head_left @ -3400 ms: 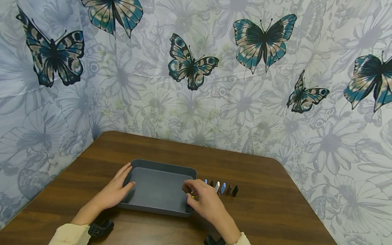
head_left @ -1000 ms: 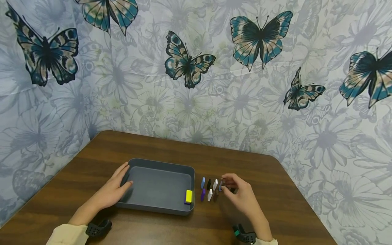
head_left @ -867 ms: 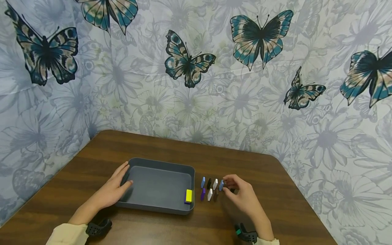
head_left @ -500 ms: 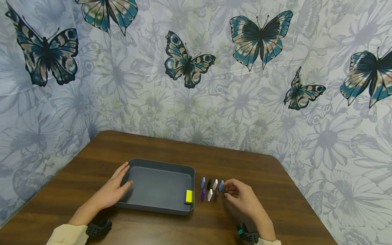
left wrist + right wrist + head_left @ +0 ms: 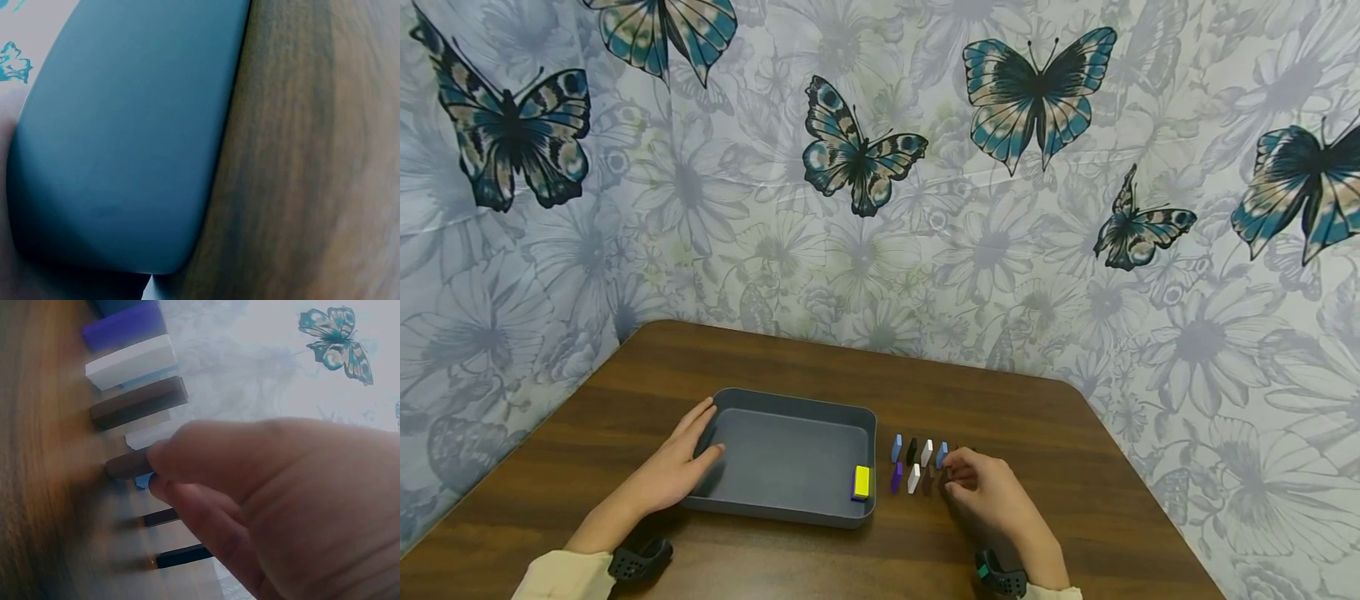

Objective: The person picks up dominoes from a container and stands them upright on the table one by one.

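Observation:
My left hand (image 5: 666, 475) lies with extended fingers against the left rim of a grey tray (image 5: 778, 515). A yellow block (image 5: 862, 482) stands inside the tray at its right end, with a purple one (image 5: 854, 492) showing beside it. To the tray's right my right hand (image 5: 992, 492) pinches a brown block (image 5: 128, 464) between thumb and fingers; in the head view the fingers mostly hide it. Another brown block (image 5: 140, 403), a white block (image 5: 132, 362) and a purple block (image 5: 125, 326) stand in line beside it in the right wrist view.
The back row holds a blue block (image 5: 897, 448), a black one (image 5: 912, 451), a white one (image 5: 927, 452) and another blue block (image 5: 942, 454). Two dark blocks, one nearer (image 5: 184, 556), stand past my fingers. The wooden table (image 5: 820, 367) meets a butterfly-patterned wall covering (image 5: 880, 267).
My right hand has left the tray, where it held a brown block, and come to the blocks on the right. Its fingers have drawn together on a brown block. The left hand keeps its place.

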